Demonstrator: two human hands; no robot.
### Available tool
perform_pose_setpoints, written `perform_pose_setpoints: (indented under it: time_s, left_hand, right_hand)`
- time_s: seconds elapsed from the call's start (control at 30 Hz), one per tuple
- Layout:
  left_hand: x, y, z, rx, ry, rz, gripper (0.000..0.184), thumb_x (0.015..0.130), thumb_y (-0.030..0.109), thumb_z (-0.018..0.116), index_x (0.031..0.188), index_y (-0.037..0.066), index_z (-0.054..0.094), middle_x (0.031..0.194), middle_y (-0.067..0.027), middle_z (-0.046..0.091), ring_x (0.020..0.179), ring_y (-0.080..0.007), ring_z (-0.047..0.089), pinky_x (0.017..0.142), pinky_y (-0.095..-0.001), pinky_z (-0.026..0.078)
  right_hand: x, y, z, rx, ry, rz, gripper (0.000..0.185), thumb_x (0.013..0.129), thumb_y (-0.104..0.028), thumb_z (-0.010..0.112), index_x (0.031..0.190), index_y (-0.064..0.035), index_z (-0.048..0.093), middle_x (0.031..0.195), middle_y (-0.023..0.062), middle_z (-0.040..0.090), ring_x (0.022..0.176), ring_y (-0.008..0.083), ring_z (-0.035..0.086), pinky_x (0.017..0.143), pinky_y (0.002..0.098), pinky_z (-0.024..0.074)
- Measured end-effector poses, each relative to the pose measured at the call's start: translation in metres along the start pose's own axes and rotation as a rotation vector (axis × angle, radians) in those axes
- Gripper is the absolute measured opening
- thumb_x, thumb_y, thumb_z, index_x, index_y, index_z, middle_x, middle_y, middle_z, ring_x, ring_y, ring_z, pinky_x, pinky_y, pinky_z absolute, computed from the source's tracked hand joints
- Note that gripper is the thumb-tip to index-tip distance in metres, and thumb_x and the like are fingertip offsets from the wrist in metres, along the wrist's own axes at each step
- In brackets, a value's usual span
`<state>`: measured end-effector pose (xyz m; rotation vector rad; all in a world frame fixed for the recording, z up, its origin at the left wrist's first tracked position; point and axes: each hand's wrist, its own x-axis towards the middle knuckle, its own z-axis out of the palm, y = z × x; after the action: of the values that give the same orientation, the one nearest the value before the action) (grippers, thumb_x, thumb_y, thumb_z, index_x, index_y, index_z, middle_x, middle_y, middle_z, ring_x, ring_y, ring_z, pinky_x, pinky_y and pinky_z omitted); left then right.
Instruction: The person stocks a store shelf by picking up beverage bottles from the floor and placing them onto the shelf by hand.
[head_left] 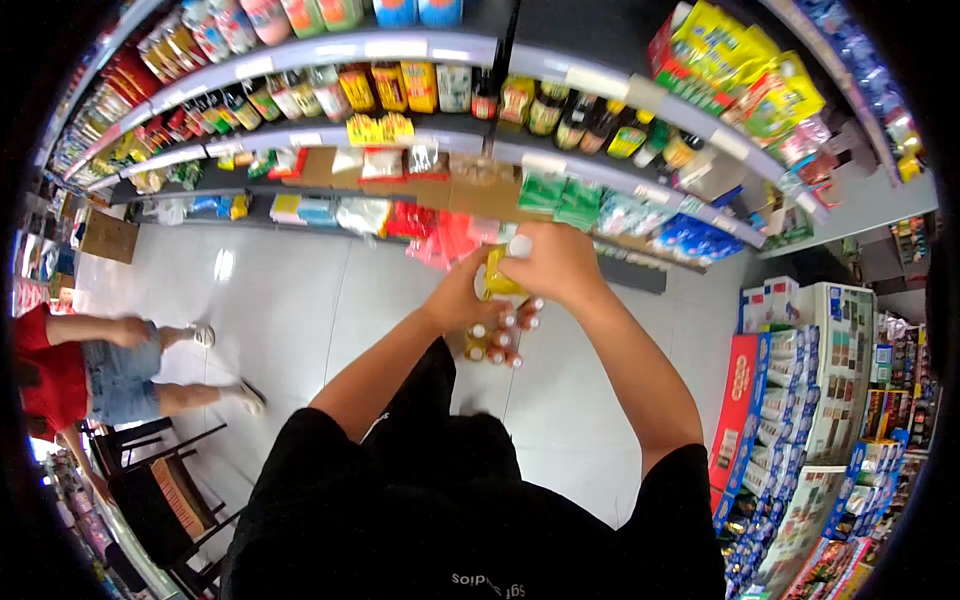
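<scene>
A small bottle with a yellow label (497, 276) and a whitish cap is held in front of my body. My left hand (460, 298) grips it from the left side. From the right, my right hand (555, 262) closes around its upper part near the cap. Below my hands, a group of several bottles (497, 340) with pale caps and reddish or yellow contents stands close together on the floor. My left hand partly covers that group, and blur hides the labels.
Shelves (440, 47) with jars, sauces and packets curve across the front. A person in a red top (45, 365) walks at the left near a black chair (165, 500). Stacked packaged goods (785, 410) stand at the right. Grey floor tiles (290, 300) lie around my feet.
</scene>
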<state>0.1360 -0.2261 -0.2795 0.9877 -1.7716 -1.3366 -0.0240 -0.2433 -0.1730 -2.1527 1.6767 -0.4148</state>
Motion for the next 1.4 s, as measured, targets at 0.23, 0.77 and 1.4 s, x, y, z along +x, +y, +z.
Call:
perform_pose_setpoints:
  time_s: [0.23, 0.77, 1.4]
  left_hand:
    - [-0.010, 0.094, -0.021, 0.158, 0.104, 0.122, 0.083, 0.060, 0.020, 0.080, 0.128, -0.001, 0.036, 0.118, -0.0165, 0.050, 0.110, -0.0263, 0.050, 0.093, -0.0346, 0.039]
    - [0.161, 0.127, -0.110, -0.251, 0.131, 0.440, 0.065, 0.068, 0.016, 0.075, 0.121, -0.002, 0.042, 0.108, -0.0117, 0.056, 0.097, -0.0175, 0.055, 0.085, -0.0305, 0.043]
    - [0.263, 0.138, -0.173, -0.053, 0.293, 0.792, 0.075, 0.067, 0.011, 0.074, 0.126, -0.002, 0.029, 0.119, -0.0167, 0.049, 0.110, -0.0216, 0.048, 0.095, -0.0325, 0.037]
  right_hand:
    - [-0.032, -0.061, -0.096, 0.117, 0.140, -0.033, 0.030, 0.063, -0.030, 0.071, 0.078, -0.0048, 0.063, 0.071, 0.0130, 0.062, 0.064, 0.0260, 0.061, 0.060, 0.0338, 0.0471]
    - [0.089, -0.027, -0.088, 0.593, 0.362, -0.201, 0.096, 0.065, -0.022, 0.077, 0.137, -0.0026, 0.016, 0.118, 0.0196, 0.047, 0.096, 0.0236, 0.054, 0.077, 0.0327, 0.0458]
    - [0.223, -0.031, -0.102, 0.293, 0.866, -0.530, 0.081, 0.068, -0.003, 0.064, 0.136, -0.0056, 0.019, 0.125, 0.0229, 0.042, 0.113, 0.0339, 0.048, 0.092, 0.0376, 0.0410]
